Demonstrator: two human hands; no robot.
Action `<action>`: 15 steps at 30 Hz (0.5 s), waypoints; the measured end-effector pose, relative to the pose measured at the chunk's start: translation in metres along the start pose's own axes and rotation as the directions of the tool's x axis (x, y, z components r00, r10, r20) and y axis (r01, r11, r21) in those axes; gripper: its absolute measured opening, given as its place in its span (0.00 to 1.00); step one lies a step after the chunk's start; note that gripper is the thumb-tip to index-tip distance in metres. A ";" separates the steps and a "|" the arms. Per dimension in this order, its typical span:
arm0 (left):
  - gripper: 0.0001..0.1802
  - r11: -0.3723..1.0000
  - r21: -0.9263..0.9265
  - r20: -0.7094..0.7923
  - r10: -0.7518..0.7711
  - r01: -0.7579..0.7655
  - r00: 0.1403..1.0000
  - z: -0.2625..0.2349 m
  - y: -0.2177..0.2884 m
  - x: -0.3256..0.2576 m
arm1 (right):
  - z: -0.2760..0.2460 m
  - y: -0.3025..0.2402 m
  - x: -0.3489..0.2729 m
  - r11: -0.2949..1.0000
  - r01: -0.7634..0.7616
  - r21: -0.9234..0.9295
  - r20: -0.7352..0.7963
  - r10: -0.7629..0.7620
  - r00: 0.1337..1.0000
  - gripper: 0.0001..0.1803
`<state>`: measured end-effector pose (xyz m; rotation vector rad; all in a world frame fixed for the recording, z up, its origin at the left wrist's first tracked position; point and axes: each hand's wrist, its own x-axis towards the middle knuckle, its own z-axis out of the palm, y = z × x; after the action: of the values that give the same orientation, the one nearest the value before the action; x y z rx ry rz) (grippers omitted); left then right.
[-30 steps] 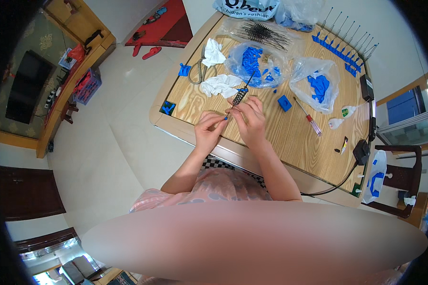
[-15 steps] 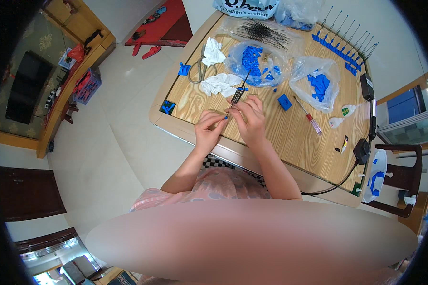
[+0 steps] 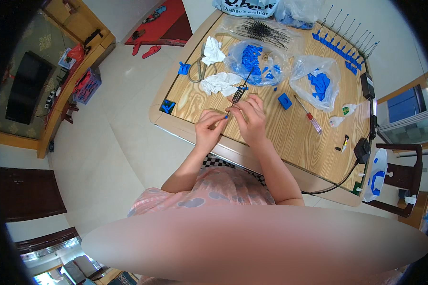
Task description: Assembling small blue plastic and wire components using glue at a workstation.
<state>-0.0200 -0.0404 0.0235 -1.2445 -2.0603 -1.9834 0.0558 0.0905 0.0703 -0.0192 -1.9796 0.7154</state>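
The table (image 3: 290, 137) at frame centre is pale wood with clear grain under a smooth, slightly glossy finish. On it, the spring (image 3: 239, 93) looks like dark coiled metal. The bags (image 3: 318, 78) in the upper right are thin clear plastic, crinkled and shiny, holding matt blue plastic parts (image 3: 319, 83). The rags (image 3: 219, 83) are soft white cloth. The floor (image 3: 114, 128) is glossy tile.

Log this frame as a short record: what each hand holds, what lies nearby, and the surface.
left hand: pinches a small blue piece at its fingertips
right hand: holds a dark coiled spring with a long wire end
nearby: blue block, red-handled screwdriver, clear bags of blue parts, white cloth
surface: wooden table
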 end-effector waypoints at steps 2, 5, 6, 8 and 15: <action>0.08 1.000 0.001 0.001 0.000 0.000 1.000 0.000 0.001 0.000 | 0.000 0.000 0.000 1.000 -0.002 -0.002 0.000 0.002 1.000 0.05; 0.08 1.000 0.008 0.005 0.014 -0.014 1.000 -0.001 0.001 0.000 | 0.001 0.001 -0.001 1.000 -0.001 -0.001 -0.008 0.001 1.000 0.05; 0.08 1.000 0.005 0.007 0.010 -0.010 1.000 -0.001 0.002 0.000 | 0.001 0.001 -0.001 1.000 -0.005 -0.003 -0.004 0.005 1.000 0.06; 0.08 1.000 0.001 0.010 0.005 -0.005 1.000 0.000 0.003 0.000 | 0.001 0.001 -0.001 1.000 -0.012 -0.006 -0.001 0.012 1.000 0.06; 0.08 1.000 0.001 -0.013 0.002 -0.002 1.000 0.001 0.001 0.001 | -0.001 -0.002 0.001 1.000 -0.016 -0.005 0.002 0.016 1.000 0.07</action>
<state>-0.0195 -0.0389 0.0245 -1.2293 -2.0529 -1.9836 0.0563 0.0896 0.0722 -0.0374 -1.9854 0.7212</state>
